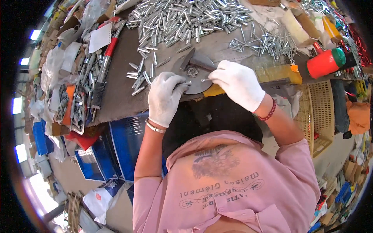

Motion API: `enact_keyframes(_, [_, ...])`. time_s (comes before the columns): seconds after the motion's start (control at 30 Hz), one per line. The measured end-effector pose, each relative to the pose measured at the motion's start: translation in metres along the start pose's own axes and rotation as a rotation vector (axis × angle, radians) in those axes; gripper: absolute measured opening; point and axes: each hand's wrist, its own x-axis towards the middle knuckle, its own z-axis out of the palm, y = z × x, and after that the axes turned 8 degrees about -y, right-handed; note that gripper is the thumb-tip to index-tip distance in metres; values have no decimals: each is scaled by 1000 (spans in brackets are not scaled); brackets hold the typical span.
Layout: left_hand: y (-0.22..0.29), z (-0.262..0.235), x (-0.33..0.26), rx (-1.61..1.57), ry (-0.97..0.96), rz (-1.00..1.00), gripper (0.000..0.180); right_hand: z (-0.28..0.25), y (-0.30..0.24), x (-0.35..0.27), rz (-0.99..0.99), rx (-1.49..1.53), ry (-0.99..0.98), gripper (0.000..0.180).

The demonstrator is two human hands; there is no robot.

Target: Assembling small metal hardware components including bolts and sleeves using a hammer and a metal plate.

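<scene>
Head view, both hands pinching metal pieces, grey workbench, blue crates, pale floor

Blue bins stand at left, a yellow crate at right.

Prob. a workshop: metal pts, crate.

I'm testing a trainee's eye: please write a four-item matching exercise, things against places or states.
1. White-gloved left hand
2. Heap of silver metal tubes
3. Red cylinder with green end
4. Pale yellow plastic crate

A. Right, lower than the grey-brown workbench
B. Fingertips over the flat grey disc
C. Workbench's far side, centre
D. On its side, at right

Pairs: 1-B; 2-C; 3-D; 4-A
</scene>
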Motion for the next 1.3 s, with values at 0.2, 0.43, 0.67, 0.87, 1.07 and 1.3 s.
enact_keyframes(0.2, [3,-5,0,-18,-30,-12,13,27,-5,9,36,9,-61,5])
enact_keyframes(0.43, [1,-4,4,-37,0,-11,12,36,-10,19,47,-13,-41,2])
enact_keyframes(0.67, [-7,-4,-5,-49,-5,-14,10,38,-11,21,24,-22,-83,2])
enact_keyframes(0.87, [-10,-1,-8,-98,18,-37,11,39,-10,22,-22,-3,-86,4])
enact_keyframes(1.07, [-13,3,-10,-139,35,-44,11,39,-12,22,-43,31,-69,5])
enact_keyframes(1.3, [-5,3,-10,-124,-8,-66,12,41,-12,21,-91,36,-10,7])
